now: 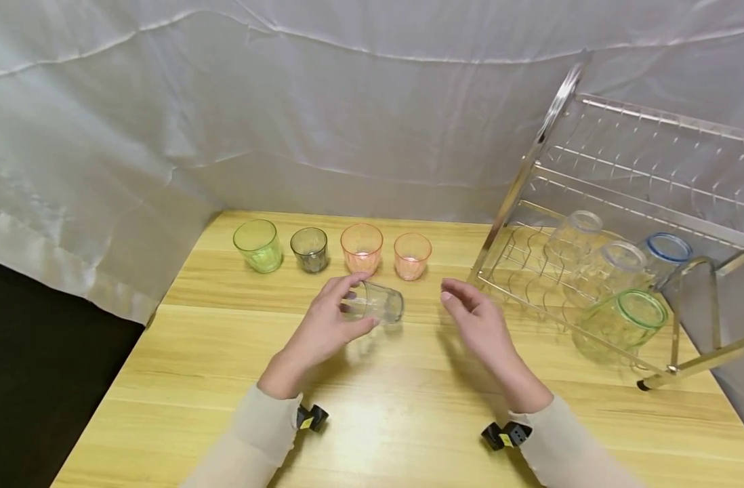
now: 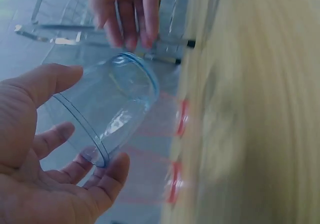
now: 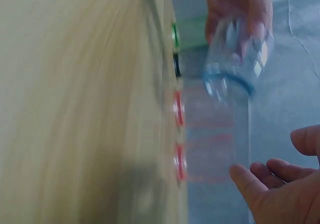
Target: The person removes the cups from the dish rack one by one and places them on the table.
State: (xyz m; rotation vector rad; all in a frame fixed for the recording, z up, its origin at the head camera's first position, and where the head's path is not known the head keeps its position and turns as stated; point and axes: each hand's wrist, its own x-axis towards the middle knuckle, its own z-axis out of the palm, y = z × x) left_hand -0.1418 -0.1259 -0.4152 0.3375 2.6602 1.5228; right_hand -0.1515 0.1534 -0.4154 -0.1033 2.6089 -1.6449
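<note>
My left hand (image 1: 332,318) grips a clear glass (image 1: 377,302) held on its side just above the wooden table (image 1: 372,420); thumb and fingers curl round it. The left wrist view shows the same clear glass (image 2: 107,109) lying across my palm, its rim toward the fingers. My right hand (image 1: 472,315) hovers a little to the right of the glass, fingers relaxed and empty; in the right wrist view the right hand (image 3: 280,184) stays apart from the glass (image 3: 235,59). Behind stand a green glass (image 1: 259,245), a dark glass (image 1: 310,249) and two pink glasses (image 1: 362,248) (image 1: 412,255) in a row.
A metal dish rack (image 1: 628,224) stands at the right, holding several glasses on its lower tier, among them a green-rimmed one (image 1: 622,324) and a blue-rimmed one (image 1: 665,257). White cloth (image 1: 286,108) hangs behind the table. The table's left edge drops to a dark floor.
</note>
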